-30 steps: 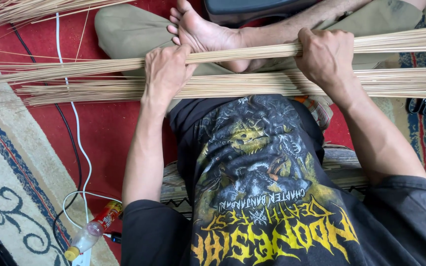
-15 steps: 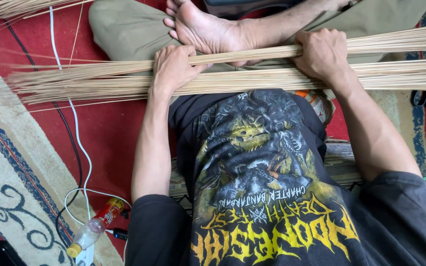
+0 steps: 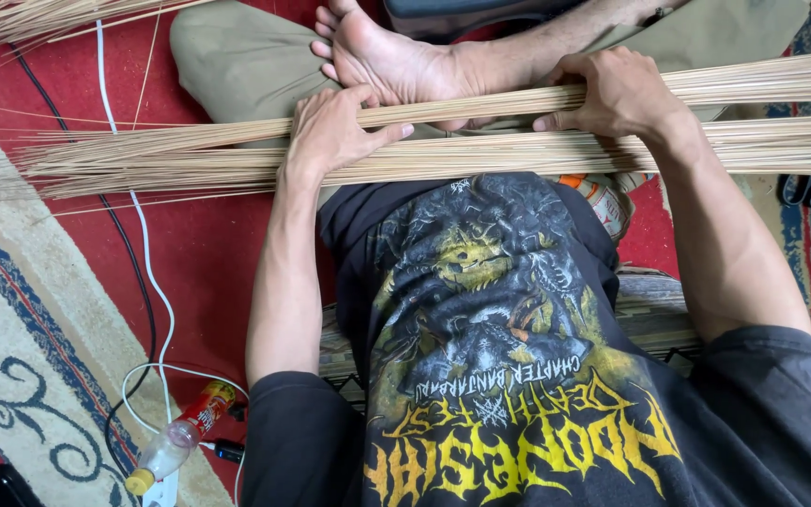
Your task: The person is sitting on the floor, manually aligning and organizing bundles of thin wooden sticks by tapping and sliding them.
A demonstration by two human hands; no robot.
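Left hand: the left hand (image 3: 335,131) is lying palm down on the long bundle of thin pale straw-coloured sticks (image 3: 190,155), fingers curled over the upper strands and thumb stretched out along them, gripping them.
Right hand: the right hand (image 3: 617,94) is closing round the same bundle further along, knuckles up, fingers wrapped over the upper strands.
Sticks: the bundle is lying crosswise over the person's lap, just beyond the black printed shirt (image 3: 490,329), its loose thin ends fanning out over the red carpet (image 3: 190,253).
Foot: a bare foot (image 3: 387,61) is resting sole-up between the two hands, touching the upper strands.
Floor: a white cable (image 3: 147,244) is trailing over the carpet; a small clear plastic bottle with a yellow cap (image 3: 175,441) is lying near the patterned rug (image 3: 21,376).
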